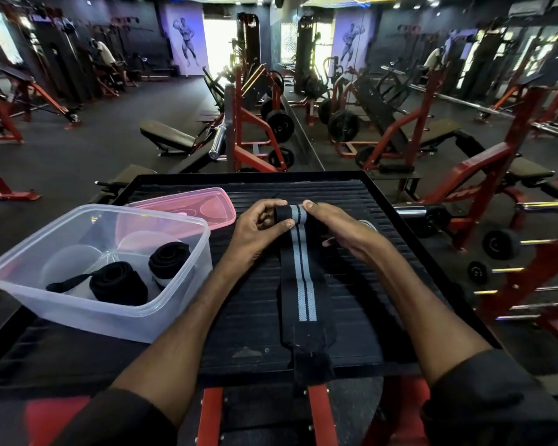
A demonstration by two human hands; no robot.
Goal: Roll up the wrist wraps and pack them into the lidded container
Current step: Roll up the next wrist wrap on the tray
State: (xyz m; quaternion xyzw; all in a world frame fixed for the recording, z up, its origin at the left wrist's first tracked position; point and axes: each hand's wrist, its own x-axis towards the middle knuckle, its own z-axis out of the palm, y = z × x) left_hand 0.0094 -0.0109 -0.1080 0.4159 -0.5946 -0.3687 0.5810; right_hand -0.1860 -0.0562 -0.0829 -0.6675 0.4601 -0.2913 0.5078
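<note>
The clear box [94,320] held a black roll [118,281] and a second roll [168,260], side by side. A pink lid [207,204] lay flat just behind the box. Right of the box, a black wrap [298,275] with grey stripes lay stretched along the dark ribbed tabletop [368,284]. Its far end was rolled up. The left hand [258,226] and right hand [332,223] both pinched that rolled end. Far behind the box stood red gym machines [248,123], benches and a dark floor.
</note>
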